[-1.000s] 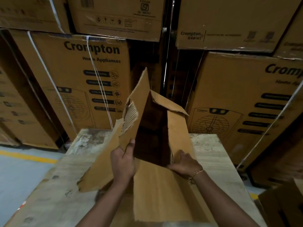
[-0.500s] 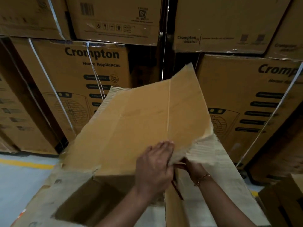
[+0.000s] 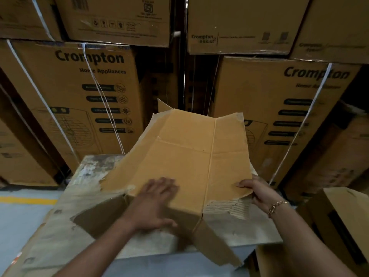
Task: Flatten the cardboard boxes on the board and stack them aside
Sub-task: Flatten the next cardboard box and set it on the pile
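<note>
Left hand lies flat, fingers spread, pressing on the near part of the unfolded cardboard box. Right hand pinches the box's right edge, thumb on top. The box spreads over the middle of the table, its far end tilted up toward the stacked cartons behind.

The cardboard box is coloured ochre tan. The bench is mottled grey-white. The far cartons are printed with black lettering and banded by white straps. The grey floor is lined yellow.
</note>
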The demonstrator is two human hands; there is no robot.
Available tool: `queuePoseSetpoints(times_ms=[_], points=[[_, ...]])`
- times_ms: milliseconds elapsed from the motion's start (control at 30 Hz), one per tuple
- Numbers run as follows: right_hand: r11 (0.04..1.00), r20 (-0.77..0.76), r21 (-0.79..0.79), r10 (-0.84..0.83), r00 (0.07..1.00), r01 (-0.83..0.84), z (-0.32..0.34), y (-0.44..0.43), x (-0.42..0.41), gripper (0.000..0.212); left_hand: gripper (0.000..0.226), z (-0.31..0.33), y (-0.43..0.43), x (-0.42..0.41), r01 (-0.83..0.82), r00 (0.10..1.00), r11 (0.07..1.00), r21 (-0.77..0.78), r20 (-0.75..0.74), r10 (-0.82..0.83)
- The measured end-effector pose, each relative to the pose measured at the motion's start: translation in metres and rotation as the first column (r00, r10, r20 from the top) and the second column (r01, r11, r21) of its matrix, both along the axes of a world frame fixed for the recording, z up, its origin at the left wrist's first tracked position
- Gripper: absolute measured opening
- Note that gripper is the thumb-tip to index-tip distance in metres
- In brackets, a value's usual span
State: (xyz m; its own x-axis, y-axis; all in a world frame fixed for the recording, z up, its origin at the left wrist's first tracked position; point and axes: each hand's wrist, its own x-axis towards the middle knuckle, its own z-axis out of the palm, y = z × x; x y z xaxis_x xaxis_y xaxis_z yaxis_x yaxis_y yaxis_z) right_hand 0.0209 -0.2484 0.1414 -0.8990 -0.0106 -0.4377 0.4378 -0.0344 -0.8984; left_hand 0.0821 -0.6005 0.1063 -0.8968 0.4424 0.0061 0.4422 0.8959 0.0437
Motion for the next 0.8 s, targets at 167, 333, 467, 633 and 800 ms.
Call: queuePoseSetpoints(times_ms=[167,333,467,633,800], points=[[0.998,0.046,-0.023,0.068,0.997,-0.067,-0.006,0.003,0.003,0.041,0.095,0.010,-0.059,0.011,-0.272,0.962,0.949,-0.160,-0.031,0.270],[0.956,-0.034,0.274,0.119,0.992,-0.105,-0.004,-0.019,0.008,0.055,0.077,-0.013,-0.075,0.045,-0.240,0.965,0.958,-0.155,-0.147,0.217],[0.736,-0.256,0.677,0.221,0.941,0.012,0.005,-0.039,0.023,0.078,0.061,-0.016,-0.073,0.064,-0.216,0.953,0.954,-0.207,-0.256,0.160],[0.527,-0.070,0.841,0.332,0.941,-0.124,0.010,-0.031,0.035,0.088,0.040,-0.028,-0.064,0.088,-0.150,0.956,0.958,-0.243,-0.283,0.078],[0.214,0.011,0.945,0.738,0.675,-0.249,0.004,-0.053,0.091,0.109,0.022,-0.030,-0.040,0.109,-0.148,0.950,0.976,-0.157,-0.297,0.096]])
